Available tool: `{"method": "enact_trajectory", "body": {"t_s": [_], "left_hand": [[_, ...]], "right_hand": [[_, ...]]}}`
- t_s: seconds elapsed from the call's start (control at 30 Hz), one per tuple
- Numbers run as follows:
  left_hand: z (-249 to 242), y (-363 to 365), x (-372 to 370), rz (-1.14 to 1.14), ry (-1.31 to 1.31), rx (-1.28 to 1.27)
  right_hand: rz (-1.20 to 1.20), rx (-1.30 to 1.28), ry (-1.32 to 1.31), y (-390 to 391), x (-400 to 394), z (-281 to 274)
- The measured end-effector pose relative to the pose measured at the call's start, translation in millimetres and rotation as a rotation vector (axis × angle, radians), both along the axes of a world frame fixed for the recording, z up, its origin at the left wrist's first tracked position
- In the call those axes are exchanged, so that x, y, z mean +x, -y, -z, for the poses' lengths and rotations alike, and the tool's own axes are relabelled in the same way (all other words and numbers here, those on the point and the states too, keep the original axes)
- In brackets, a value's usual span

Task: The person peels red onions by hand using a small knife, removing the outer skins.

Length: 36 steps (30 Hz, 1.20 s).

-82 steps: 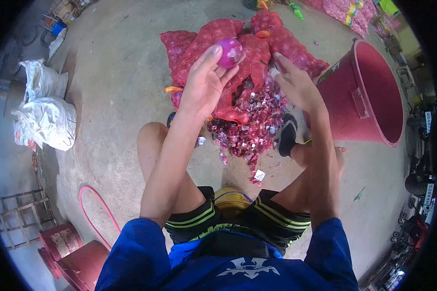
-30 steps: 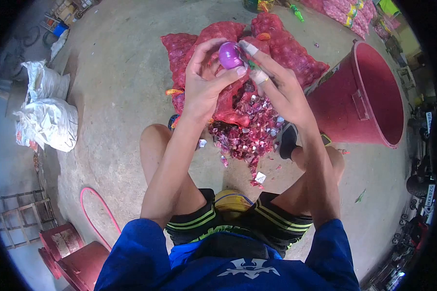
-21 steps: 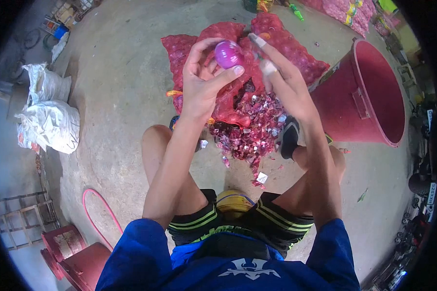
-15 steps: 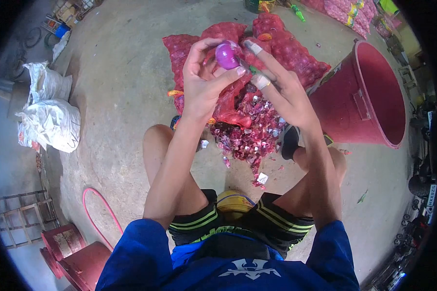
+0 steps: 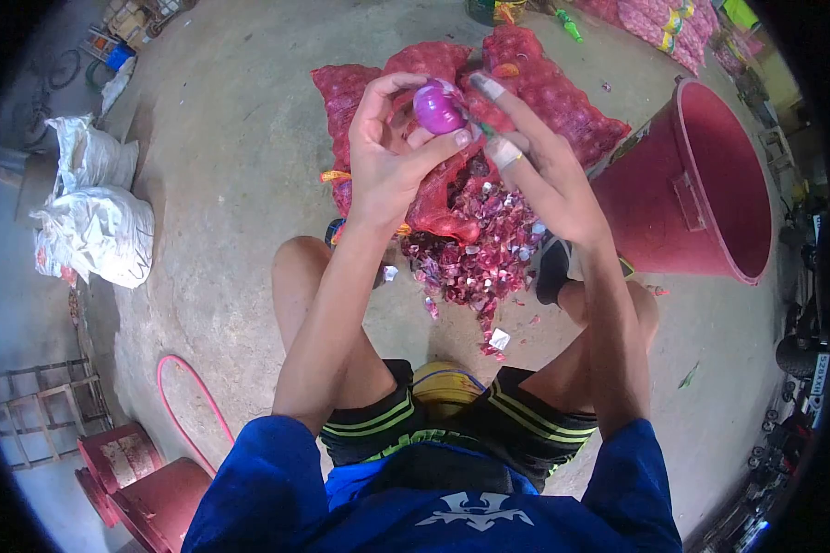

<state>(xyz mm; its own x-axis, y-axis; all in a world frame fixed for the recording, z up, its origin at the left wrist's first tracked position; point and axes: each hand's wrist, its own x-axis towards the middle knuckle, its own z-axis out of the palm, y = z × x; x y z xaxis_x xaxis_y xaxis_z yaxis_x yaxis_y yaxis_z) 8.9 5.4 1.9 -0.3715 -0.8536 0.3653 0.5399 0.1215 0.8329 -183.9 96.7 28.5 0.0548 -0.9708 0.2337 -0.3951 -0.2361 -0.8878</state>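
Observation:
A shiny purple onion (image 5: 440, 107) is held up in front of me in my left hand (image 5: 383, 157), its fingers behind and its thumb below. My right hand (image 5: 553, 175) is close beside the onion's right side, with whitish tape on the thumb and a fingertip. A small green-handled tool (image 5: 485, 131) shows between its thumb and fingers; the rest of it is hidden. Beneath the hands, loose onion skins (image 5: 475, 263) lie in a heap on the floor, against an opened red mesh bag (image 5: 443, 217).
Full red mesh sacks of onions (image 5: 563, 101) lie beyond my hands. A large red bin (image 5: 682, 194) leans at the right. White sacks (image 5: 101, 230) stand at the left, and a pink hose (image 5: 180, 364) curves near red containers (image 5: 161, 502). I sit on a yellow seat (image 5: 444, 387).
The onion has turned slightly in my left hand and shifted a little to the right. My right hand has moved slightly, staying beside the onion.

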Motion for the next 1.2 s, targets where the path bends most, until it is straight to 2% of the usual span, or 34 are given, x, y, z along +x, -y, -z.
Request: {"method": "enact_trajectory", "body": {"t_s": [0.13,0.2,0.33,0.4,0.5,0.53,0.57,0.6,0.63,0.7,0.73,0.77,0.8,0.83,0.87,0.93,1.0,1.07,1.1,1.13,1.2], "left_hand": [[3.9,1.5,-1.8,-0.043,0.047,-0.099],[4.2,0.6,-1.8,-0.059,0.068,-0.139],[2.8,-1.5,-3.4,-0.094,0.070,-0.145],[2.9,-1.5,-4.4,-0.093,0.058,-0.140],[1.6,-3.0,-2.2,-0.091,0.034,-0.134],[-2.4,-7.0,-1.5,-0.131,0.104,-0.193],[-7.3,-11.1,-2.1,-0.170,0.173,-0.256],[-15.9,-19.6,-7.3,-0.090,0.163,-0.286],[-26.6,-29.3,-17.1,-0.011,0.150,-0.313],[-64.0,-45.4,-54.5,0.114,0.199,-0.612],[-85.4,-52.3,-87.5,0.021,0.049,-0.880],[-94.1,-69.4,-134.5,0.028,-0.103,-0.835],[-109.6,-83.2,-176.5,-0.073,-0.116,-0.860],[-119.4,-90.2,-213.5,-0.065,-0.073,-0.856],[-121.3,-93.2,-243.3,-0.071,0.098,-0.872],[-114.3,-107.4,-265.4,-0.087,0.003,-0.824],[-96.0,-122.0,-255.6,-0.027,-0.193,-0.684],[-43.6,-124.1,-209.8,-0.236,-0.172,-0.646],[-3.7,-118.9,-171.3,-0.307,-0.004,-0.623],[47.7,-127.6,-155.2,-0.327,0.127,-0.385],[151.3,-121.6,-124.2,-0.345,0.504,-0.101]], "right_hand": [[-0.022,-0.096,-0.018,3.6,2.4,7.1],[-0.035,-0.250,0.000,10.5,2.8,17.0],[0.034,-0.277,0.067,17.9,4.0,24.2],[0.141,-0.027,0.096,13.1,0.1,17.1],[0.201,0.108,0.079,18.9,-9.2,20.2],[0.195,0.111,0.078,20.4,-15.1,31.4],[0.170,0.095,-0.226,22.6,-22.7,49.1],[0.150,0.073,-0.534,23.6,-31.3,60.0],[0.140,0.138,-0.631,14.3,-35.8,61.8],[0.547,-0.169,-0.036,1.2,-7.0,108.9],[0.533,-0.169,-0.042,4.5,-12.9,101.6],[0.357,0.011,-0.239,13.3,-21.0,87.7],[0.179,0.190,-0.429,21.5,-29.3,74.4],[0.000,0.373,-0.614,23.2,-38.1,72.1],[-0.007,0.352,-0.561,19.5,-48.1,81.9],[-0.015,0.347,-0.551,9.2,-71.4,79.3],[-0.014,0.342,-0.535,-0.3,-91.2,74.3],[0.224,0.381,-0.755,-13.4,-107.8,64.0],[0.221,0.396,-0.760,-21.5,-113.5,54.5],[0.284,0.362,-0.814,-29.8,-116.8,43.8],[0.327,0.338,-0.864,-35.0,-119.3,40.3]]}}
